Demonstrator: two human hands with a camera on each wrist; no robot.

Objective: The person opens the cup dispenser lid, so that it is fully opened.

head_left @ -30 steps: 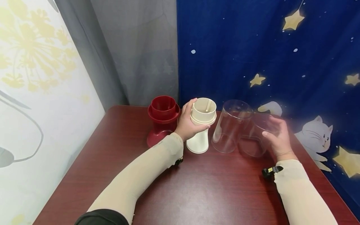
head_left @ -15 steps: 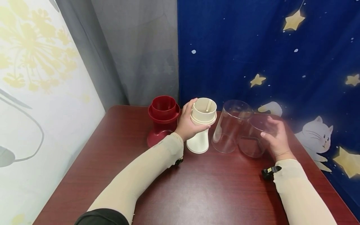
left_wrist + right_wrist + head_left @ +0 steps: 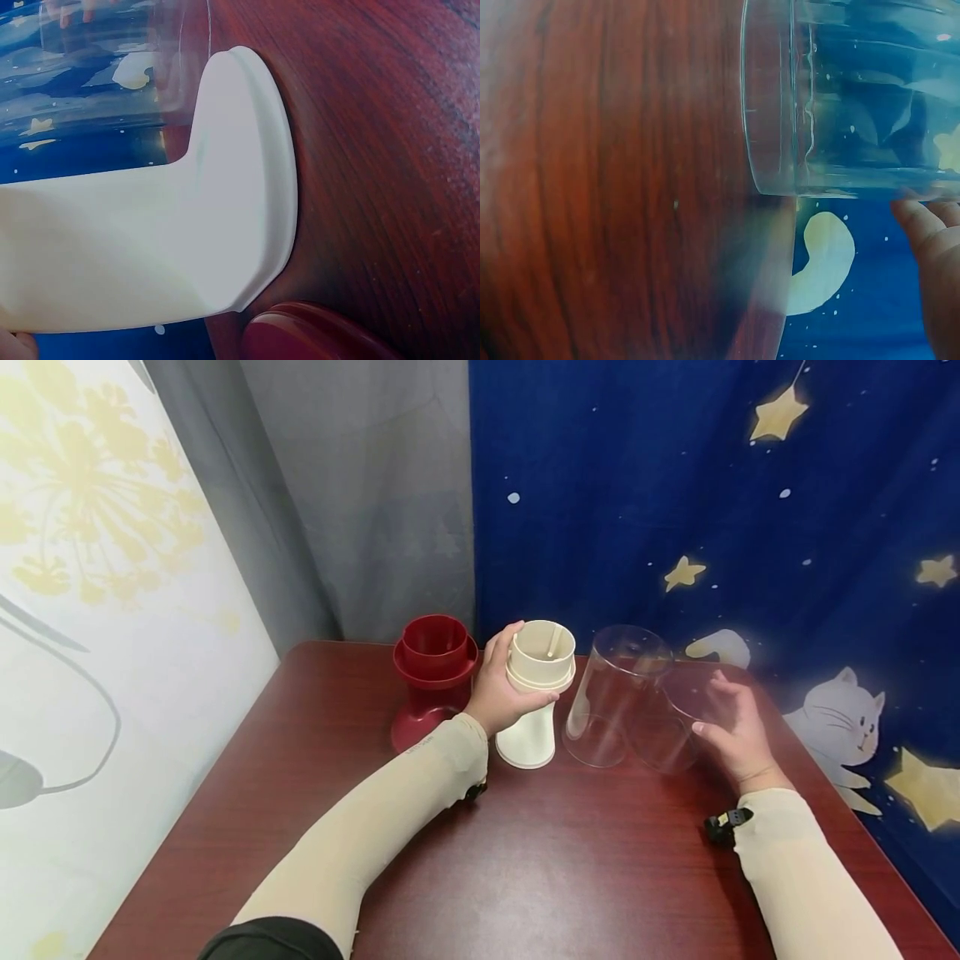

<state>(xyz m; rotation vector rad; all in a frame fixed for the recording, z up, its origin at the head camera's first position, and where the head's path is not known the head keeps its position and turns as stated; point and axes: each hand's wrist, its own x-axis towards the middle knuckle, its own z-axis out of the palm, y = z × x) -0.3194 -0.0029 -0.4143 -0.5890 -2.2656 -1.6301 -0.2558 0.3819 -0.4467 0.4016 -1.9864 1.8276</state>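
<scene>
My left hand (image 3: 506,693) grips a cream plastic stand (image 3: 528,743) just below its round, open-topped collar. The stand is upright, its flared foot on the table. My right hand (image 3: 741,731) holds a clear cylinder (image 3: 663,739), thumb at the near side and fingers at the far side of its upper part. In the right wrist view the fingers (image 3: 922,225) touch the wall of a clear cylinder (image 3: 870,112). Another clear cylinder (image 3: 600,714) stands between the cream stand and the held one; their outlines overlap. Whether the held cylinder rests on the table I cannot tell.
A red stand (image 3: 431,672) of similar shape is just left of the cream one, partly behind my left hand. All stand near the back edge of the dark red table (image 3: 570,868). A blue curtain (image 3: 600,485) hangs behind, a grey one (image 3: 375,485) beside it.
The held clear cylinder has shifted a little left, its lower end toward the other cylinder. My right thumb has moved slightly left. The left hand and cream stand have stayed put.
</scene>
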